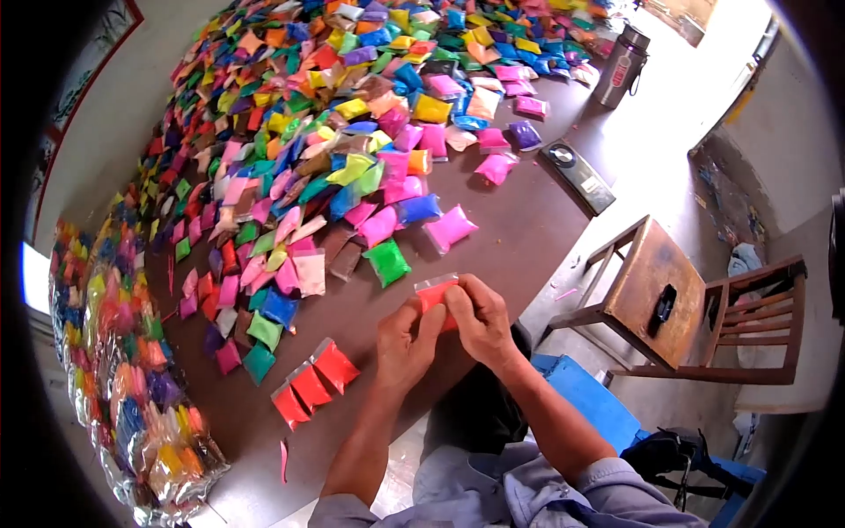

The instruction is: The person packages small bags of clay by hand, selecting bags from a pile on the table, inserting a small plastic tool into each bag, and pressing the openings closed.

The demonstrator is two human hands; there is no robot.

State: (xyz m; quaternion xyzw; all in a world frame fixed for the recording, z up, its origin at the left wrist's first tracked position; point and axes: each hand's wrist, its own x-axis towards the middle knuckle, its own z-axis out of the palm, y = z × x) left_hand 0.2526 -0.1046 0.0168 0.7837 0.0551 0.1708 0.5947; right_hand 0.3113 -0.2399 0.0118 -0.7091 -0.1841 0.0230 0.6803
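A small clear plastic packet with red filling (pixel 433 294) is pinched between both my hands near the table's front edge. My left hand (pixel 407 341) grips its left side, thumb pressed against it. On its right side my right hand (pixel 480 315) has its fingers closed at the packet's upper edge. Part of the packet is hidden behind my fingers and thumbs. Left of my left hand, three more red packets (pixel 312 387) lie side by side on the brown table (pixel 475 255). A green packet (pixel 387 262) rests just beyond my hands.
A big heap of coloured packets (pixel 352 114) covers the table's far side. Bundled packets in clear bags (pixel 141 396) stand at the left. A flask (pixel 621 69) and a flat scale-like device (pixel 576 176) sit at the right edge. Beyond stands a wooden chair (pixel 656 290).
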